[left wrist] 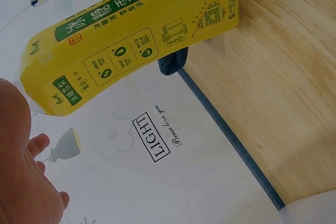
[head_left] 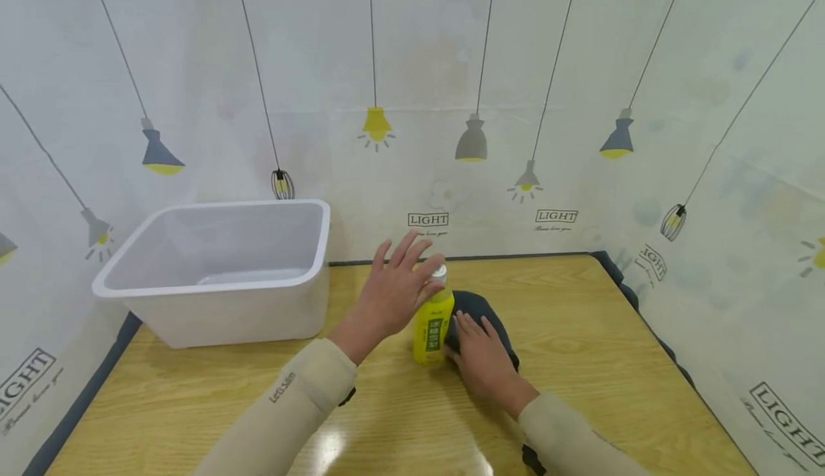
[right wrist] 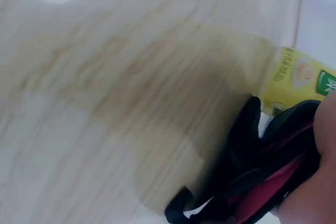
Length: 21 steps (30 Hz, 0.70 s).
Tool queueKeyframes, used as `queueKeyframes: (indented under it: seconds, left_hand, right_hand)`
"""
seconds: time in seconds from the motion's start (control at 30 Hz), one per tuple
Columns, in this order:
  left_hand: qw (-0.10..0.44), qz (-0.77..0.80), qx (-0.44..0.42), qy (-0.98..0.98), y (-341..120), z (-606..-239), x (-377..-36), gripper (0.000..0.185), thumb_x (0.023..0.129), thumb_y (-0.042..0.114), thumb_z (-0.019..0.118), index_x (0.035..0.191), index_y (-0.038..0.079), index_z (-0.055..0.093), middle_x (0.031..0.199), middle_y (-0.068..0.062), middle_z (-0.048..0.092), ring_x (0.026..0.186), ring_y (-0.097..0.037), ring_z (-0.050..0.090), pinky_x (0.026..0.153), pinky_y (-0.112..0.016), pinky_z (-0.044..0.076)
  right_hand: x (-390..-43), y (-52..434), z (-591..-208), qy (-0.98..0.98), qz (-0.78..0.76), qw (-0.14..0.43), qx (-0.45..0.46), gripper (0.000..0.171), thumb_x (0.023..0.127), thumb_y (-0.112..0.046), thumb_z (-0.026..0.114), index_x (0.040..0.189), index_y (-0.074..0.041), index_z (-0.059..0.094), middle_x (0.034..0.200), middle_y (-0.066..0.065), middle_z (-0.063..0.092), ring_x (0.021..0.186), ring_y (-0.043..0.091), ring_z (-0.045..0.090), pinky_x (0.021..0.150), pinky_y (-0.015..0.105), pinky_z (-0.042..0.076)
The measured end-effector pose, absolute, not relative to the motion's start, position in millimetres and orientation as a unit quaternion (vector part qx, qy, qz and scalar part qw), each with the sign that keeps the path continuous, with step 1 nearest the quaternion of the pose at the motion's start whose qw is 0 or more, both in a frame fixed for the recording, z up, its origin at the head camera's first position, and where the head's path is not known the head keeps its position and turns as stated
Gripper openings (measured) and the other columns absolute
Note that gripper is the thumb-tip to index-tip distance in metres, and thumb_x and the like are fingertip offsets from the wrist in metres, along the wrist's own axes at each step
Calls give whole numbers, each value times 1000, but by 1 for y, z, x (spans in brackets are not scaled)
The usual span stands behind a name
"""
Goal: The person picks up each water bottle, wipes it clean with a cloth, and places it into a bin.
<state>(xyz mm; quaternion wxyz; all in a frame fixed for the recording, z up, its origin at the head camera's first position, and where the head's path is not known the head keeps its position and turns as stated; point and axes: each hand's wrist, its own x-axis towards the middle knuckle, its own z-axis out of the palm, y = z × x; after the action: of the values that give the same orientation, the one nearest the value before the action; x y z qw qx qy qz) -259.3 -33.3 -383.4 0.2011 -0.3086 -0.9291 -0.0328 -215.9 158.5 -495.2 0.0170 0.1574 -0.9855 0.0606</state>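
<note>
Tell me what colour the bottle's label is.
The bottle wears a bright yellow label with green panels and printed text, clearest in the left wrist view.

- Both arms wear long, close-fitting beige sleeves that end at the wrists.
- The left sleeve (head_left: 283, 404) carries small dark lettering near the cuff.
- A dark strap shows under each wrist.
- Both hands are bare, without gloves.

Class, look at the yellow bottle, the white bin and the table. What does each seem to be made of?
Yellow bottle: probably plastic under a glossy printed yellow wrap, with a white cap.
White bin: likely moulded plastic; smooth, slightly translucent walls and a rolled rim.
Table: wood or wood-look laminate; visible grain, shiny reflections near the sleeves.
</note>
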Motion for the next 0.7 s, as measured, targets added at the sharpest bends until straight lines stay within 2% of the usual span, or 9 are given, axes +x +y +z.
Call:
queueKeyframes:
  seconds: [0.27, 0.37, 0.5, 0.7]
  left_hand:
    - [199, -36, -309, -929, -34, -383, -259, 42, 102, 52, 35, 138, 33, 41, 157, -1, 30, 152, -24, 14, 118, -57, 19]
    - [203, -39, -310, -928, -34, -384, -259, 41, 102, 52, 36, 137, 32, 41, 156, -1, 31, 152, -24, 14, 118, -57, 20]
    - [205, -45, -313, -926, -35, -383, -259, 40, 102, 51, 36, 136, 31, 42, 155, -2, 33, 151, -25, 15, 117, -57, 20]
    - [201, -47, -313, -927, -35, -383, -258, 43, 101, 52, 36, 138, 31, 41, 154, -2, 33, 152, -26, 15, 118, -56, 20]
  right_hand:
    - [-213, 156, -467, -978, 99, 101, 153, 57, 99, -36, 55, 140, 3, 47, 142, 16, 54, 133, 28, 51, 116, 50, 31]
    - [-214, 157, -453, -968, 134, 137, 160, 53, 99, -33, 56, 140, 0, 49, 138, 15, 58, 128, 28, 55, 114, 52, 34]
    - [-217, 158, -437, -955, 174, 168, 170, 47, 100, -31, 54, 140, -5, 50, 137, 13, 59, 125, 28, 58, 112, 54, 35]
    - [-221, 159, -418, -939, 195, 211, 187, 48, 100, -26, 55, 141, -2, 49, 139, 16, 57, 126, 31, 57, 112, 52, 36]
